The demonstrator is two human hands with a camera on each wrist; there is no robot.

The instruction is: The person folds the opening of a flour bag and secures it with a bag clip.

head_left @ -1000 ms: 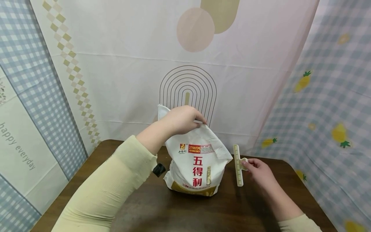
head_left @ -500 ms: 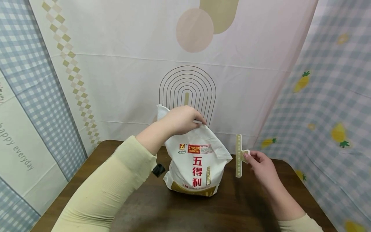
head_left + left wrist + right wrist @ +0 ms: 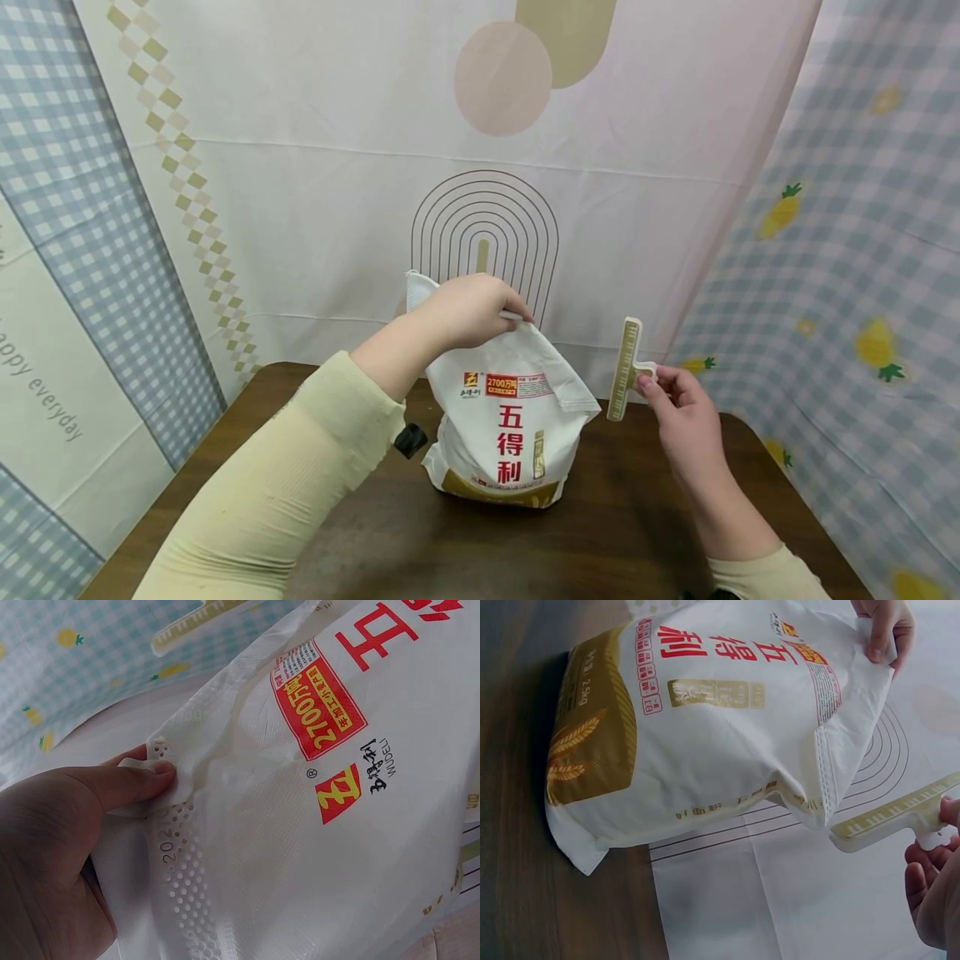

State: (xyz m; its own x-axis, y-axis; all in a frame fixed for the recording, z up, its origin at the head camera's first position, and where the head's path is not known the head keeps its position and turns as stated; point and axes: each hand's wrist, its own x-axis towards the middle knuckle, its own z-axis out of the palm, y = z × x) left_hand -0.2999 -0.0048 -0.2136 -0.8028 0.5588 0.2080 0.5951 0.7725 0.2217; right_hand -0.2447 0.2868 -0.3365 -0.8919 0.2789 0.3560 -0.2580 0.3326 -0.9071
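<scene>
A white flour bag (image 3: 517,417) with red lettering and a gold base stands upright on the table. Its top edge is pinched by my left hand (image 3: 480,310); in the left wrist view the thumb of that hand (image 3: 64,825) presses on the folded rim beside a perforated strip (image 3: 184,889). To the right of the bag, my right hand (image 3: 688,412) pinches a long white and gold bag clip (image 3: 624,371) by its handle. The clip is raised above the table and tilted slightly, apart from the bag. In the right wrist view the clip (image 3: 892,814) points toward the bag's upper corner.
The dark wooden table (image 3: 360,533) reaches back to a white patterned cloth (image 3: 337,208) hanging behind it. Checked cloths hang at the left (image 3: 52,125) and right (image 3: 847,275). Something small and black (image 3: 410,440) sits at the left cuff.
The right hand has lifted the clip upward and slightly to the right, tilting its top to the right. My left hand and the bag have stayed in place.
</scene>
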